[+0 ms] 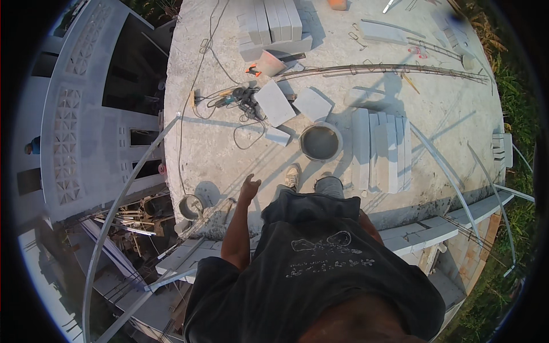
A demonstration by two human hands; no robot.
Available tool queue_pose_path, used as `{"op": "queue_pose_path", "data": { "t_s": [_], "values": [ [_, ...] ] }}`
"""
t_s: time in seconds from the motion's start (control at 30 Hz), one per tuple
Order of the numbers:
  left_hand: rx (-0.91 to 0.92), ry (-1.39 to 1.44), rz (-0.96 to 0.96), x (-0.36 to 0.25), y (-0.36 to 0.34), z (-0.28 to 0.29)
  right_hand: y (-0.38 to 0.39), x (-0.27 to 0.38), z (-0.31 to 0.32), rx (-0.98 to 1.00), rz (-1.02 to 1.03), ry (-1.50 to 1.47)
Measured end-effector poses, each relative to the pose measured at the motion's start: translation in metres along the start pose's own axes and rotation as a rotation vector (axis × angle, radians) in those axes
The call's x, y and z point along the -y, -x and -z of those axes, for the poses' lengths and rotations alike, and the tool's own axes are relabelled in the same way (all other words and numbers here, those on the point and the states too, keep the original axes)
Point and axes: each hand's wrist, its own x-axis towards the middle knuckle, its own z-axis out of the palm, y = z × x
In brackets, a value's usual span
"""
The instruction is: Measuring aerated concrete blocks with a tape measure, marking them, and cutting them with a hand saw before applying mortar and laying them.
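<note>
My left hand (250, 187) hangs beside my left leg, with fingers apart and nothing seen in it. My right hand is hidden behind my dark shirt; only part of the right arm (370, 227) shows. Ahead of my shoe (292, 178) stands a round bucket (321, 142) with grey, wet-looking contents. Pale grey blocks lie beyond it: a flat one (274, 103), another flat one (313, 105) and a small cut piece (277, 136). To their left, corded power tools (243, 101) lie on the slab. Upright blocks (374, 150) stand in a row right of the bucket.
A second bucket (191, 207) stands near the slab's edge at left. Block stacks (274, 23), thin steel bars (389, 69) and a loose cable (198, 74) lie farther off. Metal poles (123, 214) slant past both sides. A low block wall (420, 235) runs behind me, with a drop beyond.
</note>
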Motion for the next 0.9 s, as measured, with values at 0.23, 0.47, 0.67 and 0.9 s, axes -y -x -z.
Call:
{"op": "queue_pose_path", "data": {
  "t_s": [0.23,0.47,0.67,0.9],
  "values": [
    [0.561,0.567,-0.065,-0.166,0.05,-0.023,-0.034,0.173,0.005,0.05,0.271,0.15],
    [0.671,1.171,-0.09,-0.168,0.059,-0.041,-0.041,0.291,-0.046,0.347,0.745,0.307],
    [0.208,1.07,0.065,-0.099,0.022,0.073,-0.09,0.246,-0.065,0.444,0.476,0.308],
    [-0.002,1.332,0.122,-0.012,-0.029,0.159,-0.155,0.268,-0.11,0.381,0.298,0.203]
  ]
}}
